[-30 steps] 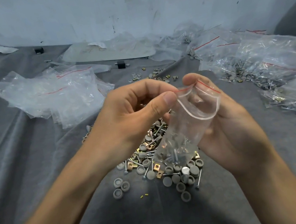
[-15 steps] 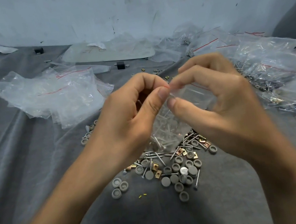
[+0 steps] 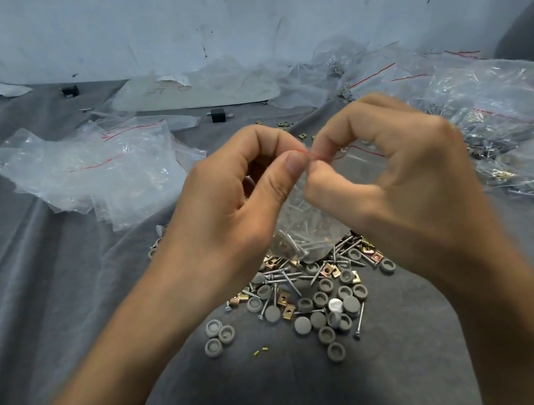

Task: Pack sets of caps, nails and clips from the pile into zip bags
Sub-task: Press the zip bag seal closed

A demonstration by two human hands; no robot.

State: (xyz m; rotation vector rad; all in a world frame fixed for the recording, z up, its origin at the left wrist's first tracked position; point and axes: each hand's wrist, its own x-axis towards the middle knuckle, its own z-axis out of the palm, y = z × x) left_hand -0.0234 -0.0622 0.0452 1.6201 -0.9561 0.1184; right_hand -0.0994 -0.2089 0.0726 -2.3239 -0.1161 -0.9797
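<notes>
Plastic zip bag (image 3: pixel 299 232) between pinching fingers (image 3: pixel 290 168)

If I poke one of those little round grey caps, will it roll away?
Probably not far. The grey caps lie flat, so a poke would likely slide one rather than roll it. The wrinkled grey cloth would probably slow it. They look hollow and small, so likely very light.
</notes>
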